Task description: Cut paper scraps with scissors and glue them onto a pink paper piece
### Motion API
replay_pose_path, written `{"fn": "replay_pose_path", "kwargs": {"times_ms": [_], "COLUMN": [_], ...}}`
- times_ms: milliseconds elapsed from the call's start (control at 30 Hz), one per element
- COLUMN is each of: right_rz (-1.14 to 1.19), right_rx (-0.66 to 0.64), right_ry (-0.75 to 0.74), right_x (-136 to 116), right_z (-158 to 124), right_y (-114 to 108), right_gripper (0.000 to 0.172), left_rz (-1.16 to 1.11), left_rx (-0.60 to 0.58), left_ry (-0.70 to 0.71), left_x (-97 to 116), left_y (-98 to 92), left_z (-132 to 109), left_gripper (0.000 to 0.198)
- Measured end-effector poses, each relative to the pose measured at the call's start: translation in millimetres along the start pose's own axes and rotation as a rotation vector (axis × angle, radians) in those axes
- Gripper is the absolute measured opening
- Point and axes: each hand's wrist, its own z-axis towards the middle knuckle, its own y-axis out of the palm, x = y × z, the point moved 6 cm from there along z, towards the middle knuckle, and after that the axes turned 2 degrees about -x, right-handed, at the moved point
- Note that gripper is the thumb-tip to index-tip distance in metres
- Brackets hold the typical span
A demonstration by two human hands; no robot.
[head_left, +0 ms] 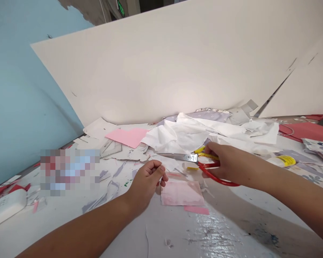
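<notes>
My right hand (220, 161) grips a pair of scissors (187, 157) with red and yellow handles, the blades pointing left. Its fingertips are partly hidden behind the handles. To the left of the blades' lower side, my left hand (150, 177) is closed, fingers curled and thumb pressed against them; whatever they hold, if anything, is hidden. Just right of the left hand, a pale pink square (181, 193) lies flat on the white tabletop (124, 233). A brighter pink strip (196, 210) sticks out from under its lower edge.
Crumpled white sheets (177, 134) and a pink paper piece (129, 137) lie behind my hands. A yellow-labelled glue tube (283, 161) is at right, near red material (309, 132). A white case (8, 206) sits far left. A large white board (177, 64) leans at the back.
</notes>
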Motion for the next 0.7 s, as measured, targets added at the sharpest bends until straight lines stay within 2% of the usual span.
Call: {"fn": "replay_pose_path", "kwargs": {"times_ms": [67,167,300,400,467,567,700], "right_rz": [0.142,0.395,0.58,0.722,0.677,0.475,0.326], "right_rx": [0.034,0.011,-0.057,-0.158,-0.22,-0.261,-0.164], "right_ry": [0.023,-0.049,-0.213,-0.153,-0.087,-0.08,-0.16], "right_x": [5,1,-17,-24,-25,-28,-29], "right_z": [-1,-3,-8,-14,-20,-27,-23], "right_y": [-7,-3,19,41,49,49,42], "right_gripper": [0.03,0.023,0.018,0.015,0.017,0.034,0.057], "left_rz": [-0.004,-0.012,-0.006,0.0,0.007,0.034,0.036], "left_rx": [-0.005,-0.005,0.01,0.045,0.07,0.086,0.067], "left_ry": [0.001,-0.003,0.002,0.012,0.028,0.055,0.032], "left_x": [0,-1,0,0,0,1,-1], "left_y": [0.0,0.2,-1.9,-8.0,-12.8,-17.3,-16.7], "left_z": [1,1,1,2,3,5,7], "left_gripper": [0.021,0.021,0.022,0.022,0.021,0.021,0.021]}}
